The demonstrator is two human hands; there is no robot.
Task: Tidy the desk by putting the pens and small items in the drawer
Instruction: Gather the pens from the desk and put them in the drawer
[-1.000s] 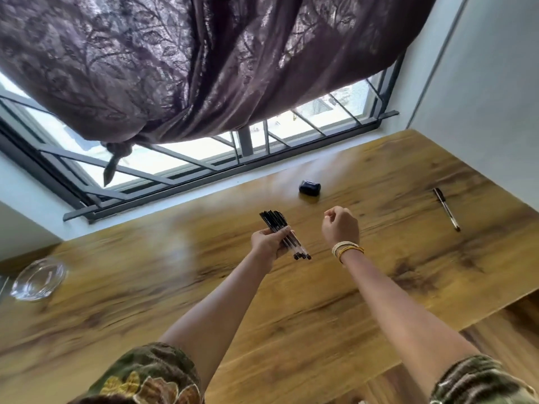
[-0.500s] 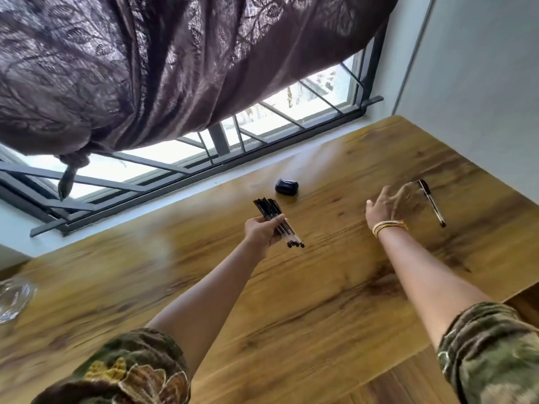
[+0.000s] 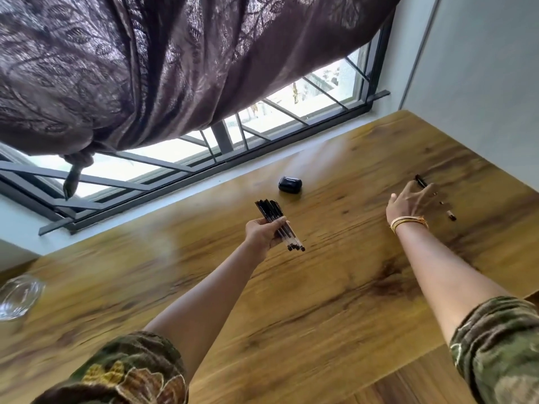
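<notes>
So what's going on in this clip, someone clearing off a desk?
A person is gathering pens off a wooden desk by a window. The left hand grips a bundle of black pens held above the desktop. The right hand, fingers spread, reaches over a single pen lying near the desk's right side; whether it touches it is blurred. A small black case sits near the window, and a glass dish at the far left. No drawer is in view.
</notes>
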